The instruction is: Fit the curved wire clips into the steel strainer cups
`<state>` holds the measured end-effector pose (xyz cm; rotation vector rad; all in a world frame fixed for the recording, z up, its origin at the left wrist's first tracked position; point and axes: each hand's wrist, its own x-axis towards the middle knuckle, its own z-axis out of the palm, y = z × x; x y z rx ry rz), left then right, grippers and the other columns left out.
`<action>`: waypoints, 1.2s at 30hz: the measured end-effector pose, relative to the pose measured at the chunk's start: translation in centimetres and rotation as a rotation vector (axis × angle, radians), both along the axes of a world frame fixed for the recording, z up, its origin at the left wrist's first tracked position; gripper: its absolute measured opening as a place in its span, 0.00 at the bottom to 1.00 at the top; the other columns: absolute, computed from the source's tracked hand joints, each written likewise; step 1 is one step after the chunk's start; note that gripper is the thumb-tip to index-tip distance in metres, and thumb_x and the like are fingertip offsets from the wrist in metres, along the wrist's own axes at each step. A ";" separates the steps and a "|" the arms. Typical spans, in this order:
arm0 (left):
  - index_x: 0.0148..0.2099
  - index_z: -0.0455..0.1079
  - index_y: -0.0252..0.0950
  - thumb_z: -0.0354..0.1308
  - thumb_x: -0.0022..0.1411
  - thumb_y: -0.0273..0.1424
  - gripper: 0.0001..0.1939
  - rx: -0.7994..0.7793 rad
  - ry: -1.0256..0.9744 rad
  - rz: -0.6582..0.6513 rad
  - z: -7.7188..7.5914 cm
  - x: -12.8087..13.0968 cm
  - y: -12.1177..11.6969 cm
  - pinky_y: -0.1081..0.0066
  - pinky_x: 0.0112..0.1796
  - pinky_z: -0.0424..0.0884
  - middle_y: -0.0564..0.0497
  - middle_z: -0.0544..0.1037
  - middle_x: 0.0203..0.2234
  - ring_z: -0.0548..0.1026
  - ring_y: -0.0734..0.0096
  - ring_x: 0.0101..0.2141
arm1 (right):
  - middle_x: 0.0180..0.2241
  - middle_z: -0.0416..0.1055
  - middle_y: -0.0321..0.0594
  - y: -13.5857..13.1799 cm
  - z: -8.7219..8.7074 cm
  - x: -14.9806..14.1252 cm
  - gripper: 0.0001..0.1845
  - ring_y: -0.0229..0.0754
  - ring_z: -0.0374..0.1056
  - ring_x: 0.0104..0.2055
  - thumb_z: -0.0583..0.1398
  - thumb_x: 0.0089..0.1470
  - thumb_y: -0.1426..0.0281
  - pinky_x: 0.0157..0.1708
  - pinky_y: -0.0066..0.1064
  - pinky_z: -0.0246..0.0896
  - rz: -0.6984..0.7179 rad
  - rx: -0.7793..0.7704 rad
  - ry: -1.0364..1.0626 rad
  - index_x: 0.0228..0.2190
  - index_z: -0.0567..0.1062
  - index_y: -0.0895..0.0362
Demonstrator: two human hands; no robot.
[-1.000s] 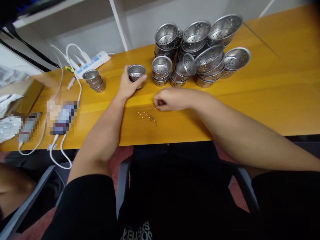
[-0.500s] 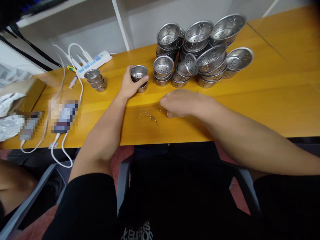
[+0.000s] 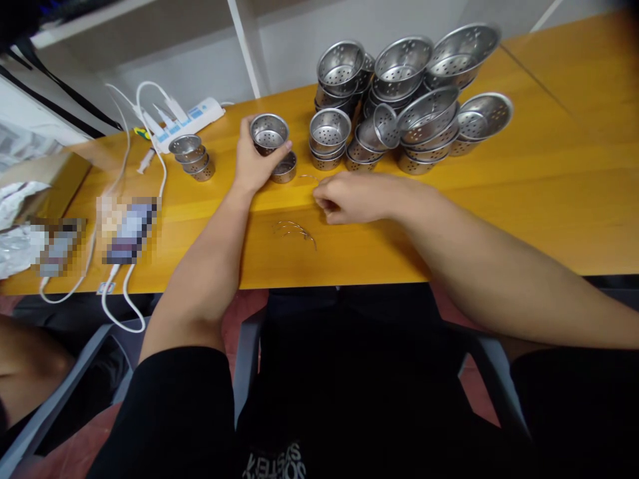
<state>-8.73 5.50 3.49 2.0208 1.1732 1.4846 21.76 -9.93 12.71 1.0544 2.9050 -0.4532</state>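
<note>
My left hand (image 3: pixel 255 159) is closed around a small perforated metal cup (image 3: pixel 270 135), tilted up off another perforated cup (image 3: pixel 284 169) that stands on the table. My right hand (image 3: pixel 344 197) pinches a thin curved wire (image 3: pixel 309 176), whose free end points left toward the lower cup. Several similar curved wires (image 3: pixel 298 230) lie loose on the wood, below and between my hands. Just right of the held cup stands a short stack of perforated cups (image 3: pixel 329 136).
More stacked perforated cups and bowls (image 3: pixel 429 120) crowd the table's back right. To the left are a small cup stack (image 3: pixel 192 158), a power strip (image 3: pixel 192 124), a phone (image 3: pixel 132 231) with white cables, and a cardboard box (image 3: pixel 64 179). Another person's leg (image 3: pixel 34 359) shows at lower left.
My left hand has raised and tilted the upper cup, uncovering the one below. My right hand has shifted slightly up and left, and its wire now points toward the cups.
</note>
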 end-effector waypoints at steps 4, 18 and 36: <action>0.65 0.67 0.50 0.76 0.51 0.87 0.60 -0.002 0.059 0.021 0.2 0.1 -0.6 0.41 0.75 0.80 0.49 0.87 0.61 0.83 0.51 0.66 | 0.40 0.82 0.42 0.6 -0.2 0.9 0.07 0.51 0.74 0.40 0.69 0.67 0.77 0.44 0.43 0.61 -0.021 0.002 0.095 0.42 0.81 0.52; 0.61 0.71 0.48 0.82 0.42 0.85 0.62 -0.052 -0.006 -0.018 0.5 0.4 -0.8 0.38 0.74 0.84 0.44 0.89 0.58 0.89 0.40 0.62 | 0.47 0.85 0.47 -1.2 -1.0 -1.6 0.13 0.52 0.77 0.45 0.74 0.78 0.58 0.47 0.41 0.64 0.049 -0.061 0.181 0.47 0.84 0.55; 0.64 0.70 0.49 0.80 0.50 0.84 0.58 -0.065 0.065 0.000 0.6 0.4 -1.2 0.40 0.73 0.84 0.48 0.90 0.58 0.87 0.48 0.66 | 0.41 0.86 0.47 -1.2 0.2 -0.7 0.03 0.50 0.75 0.38 0.71 0.69 0.72 0.35 0.39 0.58 -0.093 0.053 -0.120 0.38 0.85 0.54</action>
